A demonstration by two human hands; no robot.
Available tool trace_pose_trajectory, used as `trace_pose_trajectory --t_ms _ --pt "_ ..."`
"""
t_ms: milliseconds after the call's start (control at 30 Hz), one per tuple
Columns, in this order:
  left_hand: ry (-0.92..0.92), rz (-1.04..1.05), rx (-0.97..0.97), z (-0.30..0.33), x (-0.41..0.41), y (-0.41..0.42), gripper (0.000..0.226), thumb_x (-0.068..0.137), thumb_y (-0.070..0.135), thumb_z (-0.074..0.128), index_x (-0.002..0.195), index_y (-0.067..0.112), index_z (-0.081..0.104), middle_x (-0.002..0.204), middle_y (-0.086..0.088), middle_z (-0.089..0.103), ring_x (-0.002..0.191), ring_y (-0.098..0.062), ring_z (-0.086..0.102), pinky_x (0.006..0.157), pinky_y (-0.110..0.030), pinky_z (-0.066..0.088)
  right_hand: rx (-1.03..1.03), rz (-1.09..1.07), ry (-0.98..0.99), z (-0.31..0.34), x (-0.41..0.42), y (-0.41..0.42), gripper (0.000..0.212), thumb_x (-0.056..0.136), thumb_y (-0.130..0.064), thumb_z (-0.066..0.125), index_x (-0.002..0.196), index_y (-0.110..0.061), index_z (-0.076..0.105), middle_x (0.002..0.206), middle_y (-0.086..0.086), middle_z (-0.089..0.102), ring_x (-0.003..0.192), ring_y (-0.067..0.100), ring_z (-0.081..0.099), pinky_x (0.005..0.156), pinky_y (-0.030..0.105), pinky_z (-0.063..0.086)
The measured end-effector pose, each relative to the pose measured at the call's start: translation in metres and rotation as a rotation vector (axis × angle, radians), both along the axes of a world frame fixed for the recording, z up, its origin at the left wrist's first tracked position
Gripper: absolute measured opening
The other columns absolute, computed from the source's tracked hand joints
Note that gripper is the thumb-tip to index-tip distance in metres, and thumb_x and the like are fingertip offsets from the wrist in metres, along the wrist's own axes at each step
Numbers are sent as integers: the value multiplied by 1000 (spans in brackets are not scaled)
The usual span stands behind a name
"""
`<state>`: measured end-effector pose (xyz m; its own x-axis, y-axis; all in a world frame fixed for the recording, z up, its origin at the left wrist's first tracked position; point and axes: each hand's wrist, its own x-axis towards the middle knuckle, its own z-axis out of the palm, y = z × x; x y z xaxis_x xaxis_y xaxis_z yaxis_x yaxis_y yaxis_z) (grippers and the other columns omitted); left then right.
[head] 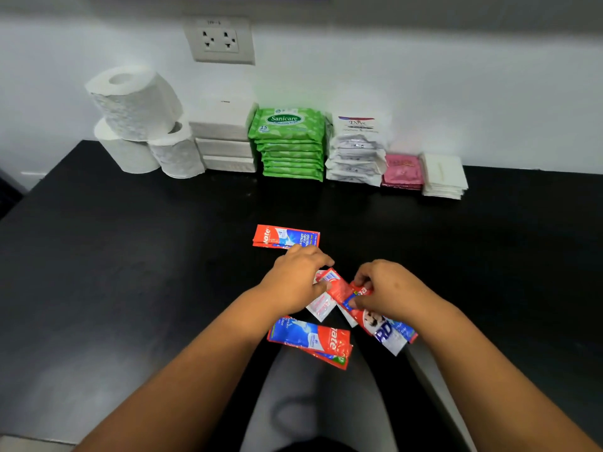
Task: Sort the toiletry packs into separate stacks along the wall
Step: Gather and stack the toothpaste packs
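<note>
Several red and blue toothpaste sachets lie on the black table (130,256). One small pile (286,236) sits just beyond my hands, another (310,340) lies near the front edge. My left hand (295,280) grips a red sachet (334,285) with curled fingers. My right hand (388,293) pinches the end of another sachet (390,332) that overlaps the first. Along the wall stand sorted stacks: green wipes packs (288,145), white Dove sachets (355,151), pink sachets (402,171) and white packets (443,176).
Three toilet rolls (137,122) are piled at the back left, beside white tissue boxes (223,135). A wall socket (220,39) is above them. The table's near edge is cut away around my lap.
</note>
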<state>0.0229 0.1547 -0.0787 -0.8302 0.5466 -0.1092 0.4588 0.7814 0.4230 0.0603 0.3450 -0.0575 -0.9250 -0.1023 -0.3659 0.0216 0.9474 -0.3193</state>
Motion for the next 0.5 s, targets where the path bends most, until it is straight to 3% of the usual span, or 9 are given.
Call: trace_pose_trajectory --t_ms 133,267,500 --pt "-29 -44 -57 -2 8 6 52 89 31 64 138 31 46 140 11 43 130 -14 33 102 -38 37 7 -5 25 -1 14 -1 62 67 -48 81 119 -24 59 109 -2 52 101 15 53 84 30 49" --pt "-28 -37 -58 -3 12 8 51 89 30 65 137 31 47 138 12 45 125 -13 37 101 -37 39 90 12 52 -4 22 -9 69 70 -48 79 129 -25 51 121 0 49 116 19 46 92 33 46" --pt "-33 -27 -33 -2 11 5 43 92 38 59 133 29 52 132 11 51 123 -13 39 102 -40 39 65 57 72 -4 22 -3 44 84 -37 66 125 -25 57 115 0 53 109 20 49 89 33 48"
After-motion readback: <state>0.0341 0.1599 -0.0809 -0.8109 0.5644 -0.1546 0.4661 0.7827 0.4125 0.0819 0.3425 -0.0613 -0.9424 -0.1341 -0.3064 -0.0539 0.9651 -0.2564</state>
